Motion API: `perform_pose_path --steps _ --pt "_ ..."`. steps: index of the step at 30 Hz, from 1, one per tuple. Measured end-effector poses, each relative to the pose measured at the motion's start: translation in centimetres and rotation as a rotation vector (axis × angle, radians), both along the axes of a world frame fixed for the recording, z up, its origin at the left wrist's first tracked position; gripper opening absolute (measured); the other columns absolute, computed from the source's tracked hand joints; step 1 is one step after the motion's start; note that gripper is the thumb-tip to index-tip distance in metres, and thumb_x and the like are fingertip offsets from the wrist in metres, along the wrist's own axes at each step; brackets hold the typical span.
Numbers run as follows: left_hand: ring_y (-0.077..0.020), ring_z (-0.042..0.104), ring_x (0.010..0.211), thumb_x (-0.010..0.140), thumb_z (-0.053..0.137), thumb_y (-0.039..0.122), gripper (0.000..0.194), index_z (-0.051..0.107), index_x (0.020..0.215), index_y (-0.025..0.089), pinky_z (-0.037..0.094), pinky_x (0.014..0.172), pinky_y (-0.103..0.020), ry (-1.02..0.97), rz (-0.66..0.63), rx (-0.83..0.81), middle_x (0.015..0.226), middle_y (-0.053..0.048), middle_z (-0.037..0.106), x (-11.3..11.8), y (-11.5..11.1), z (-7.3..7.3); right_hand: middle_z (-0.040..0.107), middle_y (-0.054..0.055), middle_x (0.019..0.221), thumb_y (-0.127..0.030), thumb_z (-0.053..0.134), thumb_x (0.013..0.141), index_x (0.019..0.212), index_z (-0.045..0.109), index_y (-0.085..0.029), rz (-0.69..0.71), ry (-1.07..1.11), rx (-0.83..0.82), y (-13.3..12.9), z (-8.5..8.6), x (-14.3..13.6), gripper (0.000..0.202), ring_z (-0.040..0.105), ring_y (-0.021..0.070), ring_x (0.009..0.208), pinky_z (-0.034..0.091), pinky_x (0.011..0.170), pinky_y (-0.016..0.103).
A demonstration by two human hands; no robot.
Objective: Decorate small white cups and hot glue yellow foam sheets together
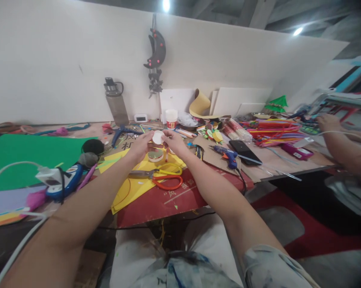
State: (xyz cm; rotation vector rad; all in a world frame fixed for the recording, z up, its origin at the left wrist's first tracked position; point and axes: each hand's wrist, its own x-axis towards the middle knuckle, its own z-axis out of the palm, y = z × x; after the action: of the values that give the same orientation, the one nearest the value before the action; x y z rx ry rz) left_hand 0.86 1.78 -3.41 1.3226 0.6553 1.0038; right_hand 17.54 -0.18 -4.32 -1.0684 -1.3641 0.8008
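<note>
Currently I see the white disc (158,137) beyond the scissors (153,173), gripped between the fingers of the left hand (142,147) and right hand (174,142), neither nearer.

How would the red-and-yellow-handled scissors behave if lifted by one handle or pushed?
The scissors should feel stiff: the blades look metallic. Lifted by one handle, they may swing at the pivot, since the handles are spread. Lying flat, they'd probably slide rather than roll, perhaps dragging the yellow paper beneath.

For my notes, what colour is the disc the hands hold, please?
The disc is white, as the head view shows.
</note>
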Motion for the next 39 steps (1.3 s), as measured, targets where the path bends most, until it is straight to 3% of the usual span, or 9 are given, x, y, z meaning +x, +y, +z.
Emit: perform_pose_path --steps 6,17,27,35,39 --pt "-0.0187 0.076 0.064 0.095 0.068 0.04 0.032 0.07 0.11 0.012 0.057 0.05 -0.023 -0.005 0.022 -0.015 0.087 -0.01 0.078 0.0 -0.2 0.3 0.063 -0.005 0.075 -0.007 0.058 0.091 0.095 0.068 -0.017 -0.008 -0.018 -0.019 -0.4 0.3 -0.2 0.015 0.054 0.0057 0.049 0.045 0.047 0.02" --pt "-0.0197 0.077 0.07 0.091 0.074 0.038 0.031 0.069 0.107 0.012 0.058 0.054 -0.024 -0.075 0.013 0.006 0.09 -0.009 0.078 0.2 -0.4 0.3 0.064 -0.006 0.078 -0.012 0.062 0.09 0.097 0.064 -0.02 -0.056 0.021 -0.004 -0.3 0.1 -0.1 0.011 0.058 0.007 0.055 0.048 0.05 0.019" --pt "-0.0181 0.075 0.079 0.079 0.086 0.045 0.043 0.069 0.105 0.016 0.054 0.059 -0.024 -0.089 -0.043 0.001 0.093 -0.006 0.075 0.3 -1.0 0.7 0.063 -0.005 0.079 -0.019 0.065 0.089 0.096 0.061 -0.02 -0.068 0.081 -0.004 -0.5 0.0 0.0 0.008 0.061 0.0076 0.057 0.049 0.051 0.019" --pt "-0.0192 0.069 0.094 0.074 0.089 0.048 0.048 0.071 0.107 0.018 0.06 0.076 -0.031 -0.082 -0.064 0.051 0.107 -0.006 0.073 0.1 -0.7 0.3 0.067 -0.001 0.092 -0.023 0.066 0.085 0.095 0.062 -0.021 -0.117 0.078 0.03 0.0 -0.3 0.1 0.012 0.058 0.0094 0.064 0.05 0.052 0.022" --pt "-0.0189 0.069 0.094 0.077 0.087 0.048 0.046 0.072 0.108 0.018 0.059 0.075 -0.03 -0.058 -0.05 0.053 0.108 -0.007 0.073 0.1 -0.6 0.2 0.063 -0.003 0.083 -0.025 0.064 0.086 0.091 0.06 -0.021 -0.108 0.052 0.031 0.0 -0.4 0.1 0.007 0.056 0.0096 0.061 0.049 0.052 0.022"
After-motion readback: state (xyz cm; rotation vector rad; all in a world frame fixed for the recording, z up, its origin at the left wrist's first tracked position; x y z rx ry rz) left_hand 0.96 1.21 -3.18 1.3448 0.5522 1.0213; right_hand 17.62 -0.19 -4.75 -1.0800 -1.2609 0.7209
